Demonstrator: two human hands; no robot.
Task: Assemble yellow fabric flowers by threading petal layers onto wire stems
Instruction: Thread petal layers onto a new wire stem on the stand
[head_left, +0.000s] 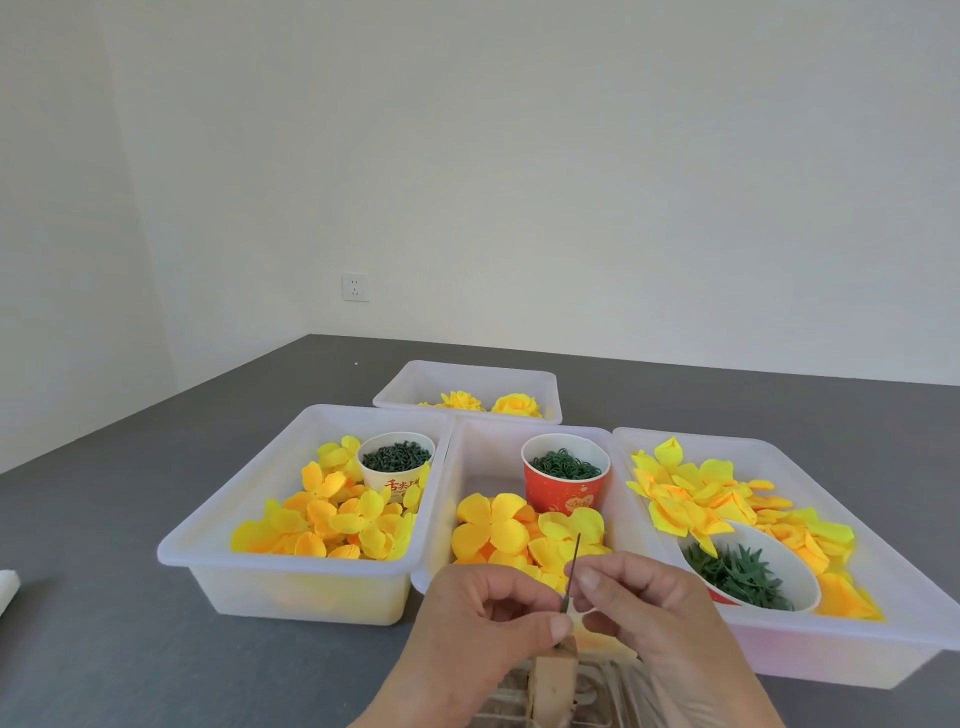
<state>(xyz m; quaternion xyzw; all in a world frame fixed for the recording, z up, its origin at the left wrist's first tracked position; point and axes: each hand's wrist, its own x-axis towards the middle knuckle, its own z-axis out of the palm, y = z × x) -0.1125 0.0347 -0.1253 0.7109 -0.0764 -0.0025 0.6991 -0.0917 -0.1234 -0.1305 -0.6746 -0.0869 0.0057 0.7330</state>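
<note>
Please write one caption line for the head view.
Both hands pinch a thin green wire stem above trays of yellow petals.

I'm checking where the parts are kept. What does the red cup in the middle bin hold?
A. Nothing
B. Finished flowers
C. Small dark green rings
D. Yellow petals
C: the red cup stands upright at the back of the middle bin and is filled to the brim with small dark green rings, while the yellow petals lie loose in front of it.
</note>
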